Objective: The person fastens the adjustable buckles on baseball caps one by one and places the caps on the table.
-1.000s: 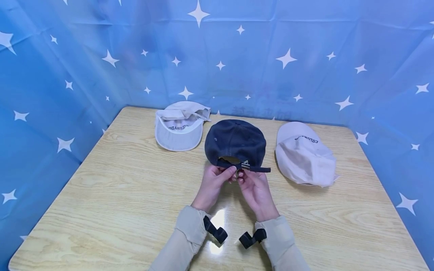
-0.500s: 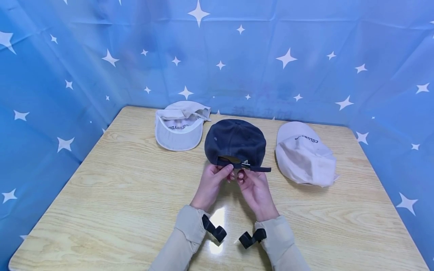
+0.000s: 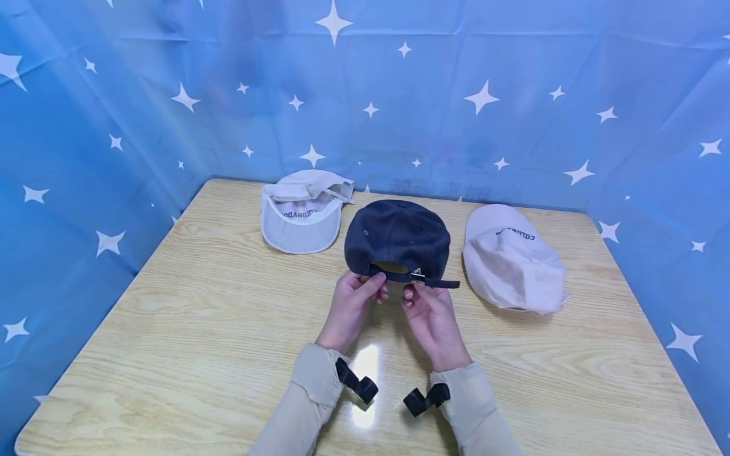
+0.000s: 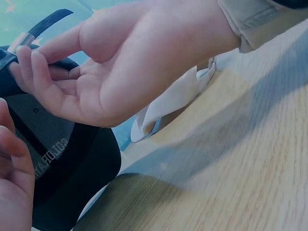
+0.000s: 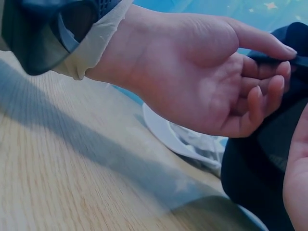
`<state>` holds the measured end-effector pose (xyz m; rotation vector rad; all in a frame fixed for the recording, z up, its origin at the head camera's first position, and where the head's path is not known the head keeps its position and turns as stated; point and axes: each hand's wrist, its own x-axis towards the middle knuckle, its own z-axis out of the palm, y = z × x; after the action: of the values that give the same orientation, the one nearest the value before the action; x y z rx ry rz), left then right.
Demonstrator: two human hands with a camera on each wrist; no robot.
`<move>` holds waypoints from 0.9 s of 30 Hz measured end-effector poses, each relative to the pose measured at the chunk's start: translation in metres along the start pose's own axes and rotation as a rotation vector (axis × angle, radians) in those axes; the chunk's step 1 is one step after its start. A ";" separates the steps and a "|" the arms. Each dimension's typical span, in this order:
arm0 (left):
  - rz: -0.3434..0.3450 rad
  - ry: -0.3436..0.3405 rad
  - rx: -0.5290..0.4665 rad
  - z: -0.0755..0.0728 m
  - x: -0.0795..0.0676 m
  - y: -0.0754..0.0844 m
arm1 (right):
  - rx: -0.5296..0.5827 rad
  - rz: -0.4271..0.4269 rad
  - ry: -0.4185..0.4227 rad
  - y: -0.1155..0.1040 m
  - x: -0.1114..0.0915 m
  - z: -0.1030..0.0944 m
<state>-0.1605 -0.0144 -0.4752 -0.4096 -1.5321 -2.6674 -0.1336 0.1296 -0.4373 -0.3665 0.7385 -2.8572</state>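
A navy baseball cap (image 3: 397, 231), its back opening toward me, is held up in both hands at mid-table. My left hand (image 3: 346, 307) pinches the back strap (image 3: 393, 276) left of the metal buckle (image 3: 418, 277), thumb on top. Fingers of my right hand (image 3: 433, 320) pinch the strap by the buckle. The loose strap end (image 3: 443, 284) sticks out to the right. In the left wrist view, the right hand (image 4: 110, 62) is at the buckle (image 4: 20, 44). Embroidered lettering (image 4: 50, 159) shows inside the cap. In the right wrist view, the left thumb (image 5: 269, 43) presses the strap.
An upturned white cap (image 3: 302, 218) lies at the back left of the wooden table (image 3: 199, 329). Another white cap (image 3: 513, 266) rests on the right. A blue cloth with white stars (image 3: 422, 76) hangs behind the table.
My left hand has slid a little leftward along the strap, away from the right hand. The navy cap has shifted slightly to the right and up. Both white caps stay in place.
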 end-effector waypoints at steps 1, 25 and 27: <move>0.002 -0.003 0.012 0.001 -0.001 0.003 | 0.003 0.001 0.005 0.000 0.000 0.000; -0.025 0.022 0.040 0.001 0.001 -0.007 | -0.043 0.030 0.053 0.000 0.000 0.000; -0.023 0.023 0.030 -0.002 0.002 -0.013 | -0.054 0.031 0.050 0.000 0.000 0.000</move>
<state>-0.1648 -0.0093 -0.4867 -0.3612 -1.5782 -2.6522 -0.1333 0.1296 -0.4371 -0.2887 0.8244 -2.8319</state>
